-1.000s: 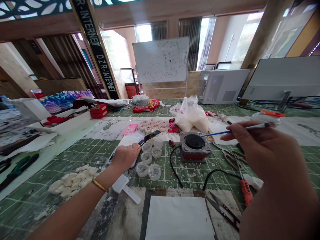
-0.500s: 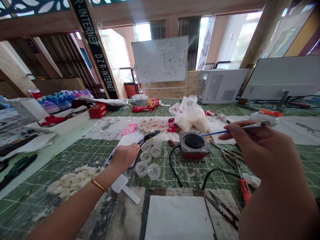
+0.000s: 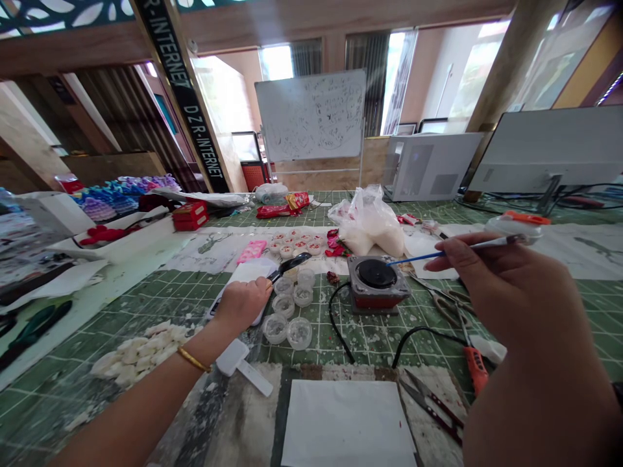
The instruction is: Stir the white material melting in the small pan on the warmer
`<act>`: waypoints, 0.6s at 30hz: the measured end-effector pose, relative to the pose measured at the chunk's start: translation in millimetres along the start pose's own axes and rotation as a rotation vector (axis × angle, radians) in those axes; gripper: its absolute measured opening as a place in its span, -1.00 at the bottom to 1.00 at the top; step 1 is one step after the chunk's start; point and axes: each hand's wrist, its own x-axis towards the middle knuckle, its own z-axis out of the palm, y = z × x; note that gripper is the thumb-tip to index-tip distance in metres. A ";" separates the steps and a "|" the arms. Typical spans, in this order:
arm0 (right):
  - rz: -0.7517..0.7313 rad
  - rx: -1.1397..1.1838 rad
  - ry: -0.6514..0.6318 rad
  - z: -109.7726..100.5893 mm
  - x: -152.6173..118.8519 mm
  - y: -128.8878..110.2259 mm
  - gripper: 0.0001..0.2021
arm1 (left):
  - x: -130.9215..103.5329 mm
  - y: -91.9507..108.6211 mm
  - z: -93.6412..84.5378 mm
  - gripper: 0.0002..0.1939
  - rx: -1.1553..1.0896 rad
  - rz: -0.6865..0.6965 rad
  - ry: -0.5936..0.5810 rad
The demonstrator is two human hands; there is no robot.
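Observation:
My left hand (image 3: 243, 301), with a gold bracelet on its wrist, is closed round the handle of a black spoon (image 3: 296, 261). The spoon's bowl is over several small clear round cups (image 3: 298, 333). Beneath that hand lies a white flat device (image 3: 248, 271), partly hidden. My right hand (image 3: 516, 285) pinches a thin blue-and-white stick (image 3: 413, 259). Its blue tip points left, at the edge of the round black plate of a small electric heater (image 3: 377, 272); whether it touches is unclear. Behind the spoon, several cups with red bits (image 3: 296, 245) stand beside a pink mould (image 3: 252, 251).
White chunks (image 3: 141, 353) lie on the left, near a white scoop (image 3: 243, 366). White paper (image 3: 346, 421) is in front. Snips (image 3: 433, 405), scissors (image 3: 450, 305) and an orange-handled tool (image 3: 476, 370) lie right. A bag of white material (image 3: 372, 227) stands behind the heater, whose black cord (image 3: 335, 318) crosses the mat.
Hardly anything differs. The view has shifted very slightly; both hands keep their hold on the spoon and the stick in nearly the same places.

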 end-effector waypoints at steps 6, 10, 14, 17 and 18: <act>-0.029 0.009 0.008 0.9 -0.8 0.4 -0.76 | 1.0 1.0 -0.9 -0.62 0.006 -0.003 -0.014; -0.038 0.001 0.005 0.5 -0.3 1.1 -0.76 | 0.9 0.7 -1.1 -0.62 0.001 -0.007 -0.021; -0.044 -0.027 0.007 1.2 0.4 1.8 -0.75 | -0.3 0.5 -1.8 -0.61 -0.005 -0.008 -0.010; -0.082 0.017 0.027 4.0 -1.0 3.2 -0.77 | -1.2 0.7 -2.2 -0.61 0.006 0.006 0.008; -0.096 0.036 0.034 5.0 -1.9 3.4 -0.78 | -1.4 0.7 -2.1 -0.60 0.011 0.011 0.014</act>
